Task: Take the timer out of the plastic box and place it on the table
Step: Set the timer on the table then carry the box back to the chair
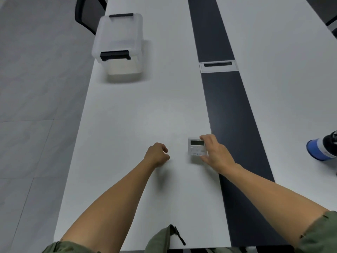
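The small white timer (195,147) with a grey display lies flat on the white table (127,125), close to me and right of centre. My right hand (215,152) grips it from its right side, thumb at the near edge and fingers over the far corner. My left hand (157,154) hovers over the table to the timer's left, fingers curled shut and holding nothing. The clear plastic box (118,46) with black latches stands far off at the table's left edge, lid on.
A dark strip (233,115) runs down the table just right of the timer, with a grey cable hatch (218,66) set in it. A black chair (87,13) stands behind the box. A blue and black object (321,147) lies at the right edge.
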The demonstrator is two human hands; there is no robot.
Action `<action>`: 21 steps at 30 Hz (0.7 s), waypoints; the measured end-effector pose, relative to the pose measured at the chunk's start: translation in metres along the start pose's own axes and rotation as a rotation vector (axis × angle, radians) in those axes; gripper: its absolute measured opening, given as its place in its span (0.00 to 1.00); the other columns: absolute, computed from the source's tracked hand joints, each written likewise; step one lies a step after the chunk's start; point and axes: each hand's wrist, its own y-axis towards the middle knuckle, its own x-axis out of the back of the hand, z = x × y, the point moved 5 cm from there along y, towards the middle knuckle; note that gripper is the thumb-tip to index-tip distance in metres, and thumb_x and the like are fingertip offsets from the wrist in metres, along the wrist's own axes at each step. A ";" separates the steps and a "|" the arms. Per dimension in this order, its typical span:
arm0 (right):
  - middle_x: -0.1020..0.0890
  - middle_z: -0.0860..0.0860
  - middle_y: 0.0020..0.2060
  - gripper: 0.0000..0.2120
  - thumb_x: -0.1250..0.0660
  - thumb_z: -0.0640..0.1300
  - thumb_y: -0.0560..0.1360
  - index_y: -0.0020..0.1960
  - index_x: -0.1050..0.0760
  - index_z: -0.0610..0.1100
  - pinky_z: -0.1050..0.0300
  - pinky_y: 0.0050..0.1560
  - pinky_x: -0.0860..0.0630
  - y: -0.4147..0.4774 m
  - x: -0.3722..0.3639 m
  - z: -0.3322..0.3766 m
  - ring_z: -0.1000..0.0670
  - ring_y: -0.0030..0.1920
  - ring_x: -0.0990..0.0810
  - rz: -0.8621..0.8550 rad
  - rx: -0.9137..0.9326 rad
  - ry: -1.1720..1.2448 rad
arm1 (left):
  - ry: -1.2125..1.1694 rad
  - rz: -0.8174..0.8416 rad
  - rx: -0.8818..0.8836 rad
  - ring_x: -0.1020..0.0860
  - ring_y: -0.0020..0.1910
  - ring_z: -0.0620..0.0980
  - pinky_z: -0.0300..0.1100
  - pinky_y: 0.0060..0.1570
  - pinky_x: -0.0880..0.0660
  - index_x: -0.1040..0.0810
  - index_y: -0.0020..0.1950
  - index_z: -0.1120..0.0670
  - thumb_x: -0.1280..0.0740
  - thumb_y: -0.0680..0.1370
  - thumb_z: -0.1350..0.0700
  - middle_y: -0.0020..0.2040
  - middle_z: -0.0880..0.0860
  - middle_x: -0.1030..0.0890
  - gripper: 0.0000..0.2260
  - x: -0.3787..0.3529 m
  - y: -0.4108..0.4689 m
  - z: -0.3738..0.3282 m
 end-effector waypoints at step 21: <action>0.17 0.50 0.52 0.14 0.37 0.47 0.80 0.62 0.22 0.47 0.52 0.45 0.20 -0.008 -0.030 -0.045 0.50 0.48 0.19 -0.053 -0.391 0.707 | -0.331 -0.005 -0.087 0.18 0.50 0.57 0.55 0.53 0.20 0.19 0.59 0.57 0.33 0.77 0.54 0.53 0.58 0.17 0.13 -0.061 0.020 -0.045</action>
